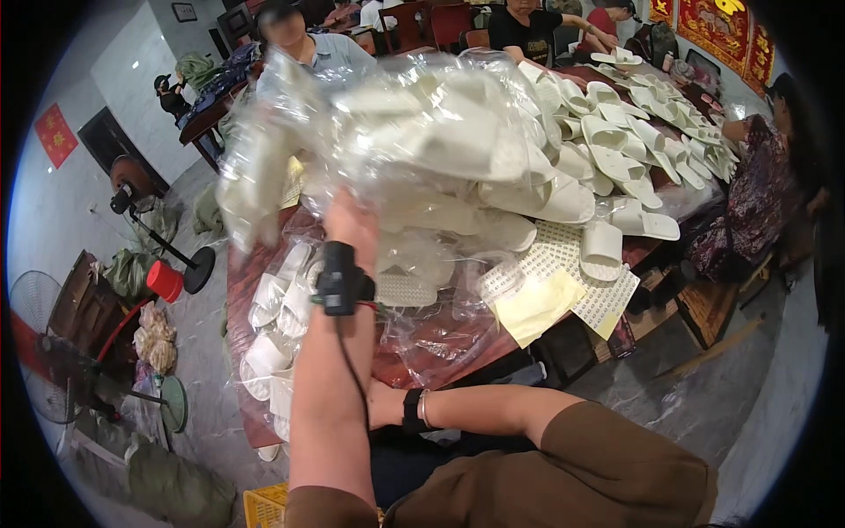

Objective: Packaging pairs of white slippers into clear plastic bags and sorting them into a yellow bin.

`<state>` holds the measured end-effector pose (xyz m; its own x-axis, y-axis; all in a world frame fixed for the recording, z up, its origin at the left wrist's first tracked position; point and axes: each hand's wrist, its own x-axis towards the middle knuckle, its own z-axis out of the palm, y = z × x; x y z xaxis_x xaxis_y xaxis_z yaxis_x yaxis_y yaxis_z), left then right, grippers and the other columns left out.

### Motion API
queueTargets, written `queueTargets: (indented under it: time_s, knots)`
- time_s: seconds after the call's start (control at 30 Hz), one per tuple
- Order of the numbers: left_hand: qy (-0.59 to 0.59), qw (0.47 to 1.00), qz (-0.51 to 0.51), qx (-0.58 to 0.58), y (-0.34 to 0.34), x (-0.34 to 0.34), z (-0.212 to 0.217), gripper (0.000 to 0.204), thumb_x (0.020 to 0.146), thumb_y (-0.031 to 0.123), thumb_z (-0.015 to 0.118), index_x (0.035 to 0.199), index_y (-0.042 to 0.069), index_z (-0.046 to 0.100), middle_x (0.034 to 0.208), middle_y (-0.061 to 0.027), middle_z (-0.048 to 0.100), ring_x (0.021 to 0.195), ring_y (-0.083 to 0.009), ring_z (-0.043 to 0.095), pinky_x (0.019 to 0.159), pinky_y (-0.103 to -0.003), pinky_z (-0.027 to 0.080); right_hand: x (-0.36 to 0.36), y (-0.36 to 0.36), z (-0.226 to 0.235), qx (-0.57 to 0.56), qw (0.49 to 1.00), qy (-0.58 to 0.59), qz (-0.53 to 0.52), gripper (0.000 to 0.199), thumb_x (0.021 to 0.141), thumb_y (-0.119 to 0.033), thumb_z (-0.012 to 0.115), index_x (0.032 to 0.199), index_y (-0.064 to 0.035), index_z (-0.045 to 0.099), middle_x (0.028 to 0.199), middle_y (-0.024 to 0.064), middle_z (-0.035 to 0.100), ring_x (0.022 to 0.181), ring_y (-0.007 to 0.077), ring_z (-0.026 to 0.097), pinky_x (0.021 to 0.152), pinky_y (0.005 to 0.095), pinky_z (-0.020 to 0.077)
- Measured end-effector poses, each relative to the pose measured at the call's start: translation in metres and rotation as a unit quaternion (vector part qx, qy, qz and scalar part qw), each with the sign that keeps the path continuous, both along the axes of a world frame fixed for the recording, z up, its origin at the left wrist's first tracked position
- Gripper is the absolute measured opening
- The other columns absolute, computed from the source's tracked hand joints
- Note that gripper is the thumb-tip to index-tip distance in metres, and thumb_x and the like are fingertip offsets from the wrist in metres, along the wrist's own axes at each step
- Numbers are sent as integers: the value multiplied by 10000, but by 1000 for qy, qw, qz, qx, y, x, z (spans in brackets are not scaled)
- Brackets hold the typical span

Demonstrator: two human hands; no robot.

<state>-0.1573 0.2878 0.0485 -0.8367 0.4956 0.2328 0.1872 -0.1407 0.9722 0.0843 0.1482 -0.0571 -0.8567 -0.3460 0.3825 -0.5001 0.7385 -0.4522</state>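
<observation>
My left hand (352, 216) is raised over the table, gripping a clear plastic bag (255, 185) with pale slippers inside; motion blurs the bag, and its film hides the fingertips. Behind it, more cream-white slippers (458, 145) lie heaped under clear film. My right hand (384, 405) is low at the table's near edge, partly behind my left forearm, so its fingers are hidden. To the left of that forearm, bagged white slippers (280, 295) rest on the table. Sheets of small printed stickers (607, 304) and a yellow paper (539, 308) lie right of the middle.
The dark red table (414, 361) reaches far back, with a long pile of loose slippers (647, 132) at right. Several people sit or stand around it. Standing fans (132, 189) and a red bucket (165, 280) are on the left floor; a yellow crate (264, 508) is below.
</observation>
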Motion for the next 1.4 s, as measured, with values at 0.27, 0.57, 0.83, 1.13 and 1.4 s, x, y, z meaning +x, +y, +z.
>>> queueTargets:
  time_s: [0.27,0.57,0.83,1.13,1.4]
  knots:
    - [-310,910,-128,244,29,49,-8,254,1022,148,409,1164,43,590,1111,-98,648,914,-281,654,722,-424,558,22,15,40,-284,951,104,55,238,761,-221,666,925,-50,680,1018,183,648,1041,376,569,927,500,434]
    - [-327,919,-120,185,-29,118,70,377,992,247,534,1349,133,498,1317,-140,544,1070,-363,574,819,-494,525,-7,21,-1,-124,991,-7,51,406,683,-200,639,1061,-62,694,1219,171,631,1276,376,465,1086,625,257]
    - [-347,927,-139,7,-102,137,57,339,1016,164,469,1324,27,511,1199,-177,574,939,-310,619,761,-448,609,3,28,36,5,995,-94,13,595,728,-268,681,1310,-177,599,1348,117,564,1327,345,412,1089,618,231]
    - [-295,936,-149,-119,-110,134,22,345,963,141,601,1232,-58,520,980,-180,619,751,-305,678,598,-372,598,-4,25,25,141,985,-103,7,662,698,-326,745,1317,-163,575,1417,127,505,1371,342,397,1141,677,161]
    - [-14,960,-190,-207,-146,155,40,747,839,198,794,1485,142,423,1289,-174,594,995,-218,682,800,-303,558,-3,23,20,65,997,-39,7,783,783,-339,658,1473,-88,385,1507,242,338,1447,440,211,1149,646,147]
